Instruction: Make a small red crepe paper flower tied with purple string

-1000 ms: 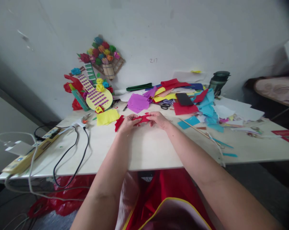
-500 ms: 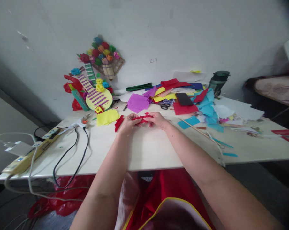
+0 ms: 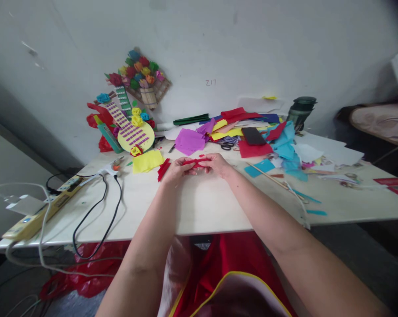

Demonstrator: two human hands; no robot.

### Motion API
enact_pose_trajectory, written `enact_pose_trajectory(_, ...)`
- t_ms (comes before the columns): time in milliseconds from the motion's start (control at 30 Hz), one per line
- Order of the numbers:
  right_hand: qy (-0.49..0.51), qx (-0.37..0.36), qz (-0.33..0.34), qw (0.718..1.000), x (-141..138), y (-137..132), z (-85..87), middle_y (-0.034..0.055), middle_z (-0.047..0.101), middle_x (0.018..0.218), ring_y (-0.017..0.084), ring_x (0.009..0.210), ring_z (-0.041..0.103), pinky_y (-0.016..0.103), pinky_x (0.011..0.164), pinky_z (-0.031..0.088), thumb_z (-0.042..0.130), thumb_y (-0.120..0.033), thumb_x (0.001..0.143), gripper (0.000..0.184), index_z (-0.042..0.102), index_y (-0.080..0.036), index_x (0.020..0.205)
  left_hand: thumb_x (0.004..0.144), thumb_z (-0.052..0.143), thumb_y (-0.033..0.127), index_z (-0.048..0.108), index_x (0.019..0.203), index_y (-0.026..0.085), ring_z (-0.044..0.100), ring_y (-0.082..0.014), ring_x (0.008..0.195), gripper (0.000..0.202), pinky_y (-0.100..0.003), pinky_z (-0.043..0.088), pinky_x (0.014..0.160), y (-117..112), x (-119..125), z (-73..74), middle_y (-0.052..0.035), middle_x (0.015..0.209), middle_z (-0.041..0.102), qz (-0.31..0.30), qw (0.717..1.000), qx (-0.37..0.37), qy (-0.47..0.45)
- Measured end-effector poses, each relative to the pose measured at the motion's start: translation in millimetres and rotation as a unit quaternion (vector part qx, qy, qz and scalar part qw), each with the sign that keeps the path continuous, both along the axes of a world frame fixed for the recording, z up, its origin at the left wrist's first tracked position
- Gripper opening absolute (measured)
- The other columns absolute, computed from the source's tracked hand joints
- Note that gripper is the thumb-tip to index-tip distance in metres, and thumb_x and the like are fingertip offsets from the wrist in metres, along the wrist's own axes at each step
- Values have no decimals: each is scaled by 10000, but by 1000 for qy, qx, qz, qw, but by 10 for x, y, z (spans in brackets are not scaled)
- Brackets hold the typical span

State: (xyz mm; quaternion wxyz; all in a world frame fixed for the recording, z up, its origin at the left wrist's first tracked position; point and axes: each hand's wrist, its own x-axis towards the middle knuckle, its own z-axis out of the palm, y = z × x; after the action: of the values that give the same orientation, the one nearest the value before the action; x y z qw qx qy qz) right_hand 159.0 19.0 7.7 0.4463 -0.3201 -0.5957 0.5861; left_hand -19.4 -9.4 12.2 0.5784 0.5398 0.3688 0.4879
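The left hand (image 3: 176, 170) and right hand (image 3: 217, 164) are pinching one red strip (image 3: 196, 164) between them over the table (image 3: 212, 202), fingertips gripping narrowly, presumably for even tension. Folded red paper (image 3: 163, 170) is lying just beside the left hand, likely for easy reach; its layers are not showing clearly enough for counting. One phone (image 3: 253, 136) is lying, and one dark bottle (image 3: 298, 115) is standing, farther back.
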Motion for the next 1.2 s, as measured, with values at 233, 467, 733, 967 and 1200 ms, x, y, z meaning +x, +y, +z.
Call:
enact_pose_trajectory(233,10,-4,-5,1000,6,0,9,5,648,555,53,361,482,184,397,405,717,-222,605,240,681,-116,818,637,728,241,593,875,108,607,-116,501,304,-229,472,544,-1,-4,3,-49,647,672,1,1000,-8,-12)
enact_pose_trajectory(467,26,-6,-9,1000,17,3,26,5,637,523,69,356,487,194,384,400,728,-222,573,270,691,-113,818,642,694,238,596,932,121,628,-143,555,328,-263,483,602,9,-44,9,-58,681,679,-31,998,0,-46)
enact_pose_trajectory(733,27,-10,-9,1000,15,15,3,5,636,517,67,349,483,190,376,393,726,-232,569,291,690,-114,833,647,617,242,607,911,109,638,-172,580,296,-302,493,625,31,-62,0,-88,697,684,-29,999,-1,-42)
enact_pose_trajectory(967,28,-5,-4,1000,19,30,-12,17,645,532,73,352,489,197,381,399,704,-208,577,288,694,-109,847,625,667,199,607,865,115,623,-141,529,261,-262,479,591,25,-32,-14,-51,649,676,-10,999,12,-31)
enact_pose_trajectory(1200,42,14,20,999,28,47,-26,16,663,586,66,375,503,196,402,412,691,-202,587,260,708,-133,837,636,670,187,629,814,119,635,-148,564,195,-287,495,638,33,-43,-33,-57,669,686,-8,997,15,-71)
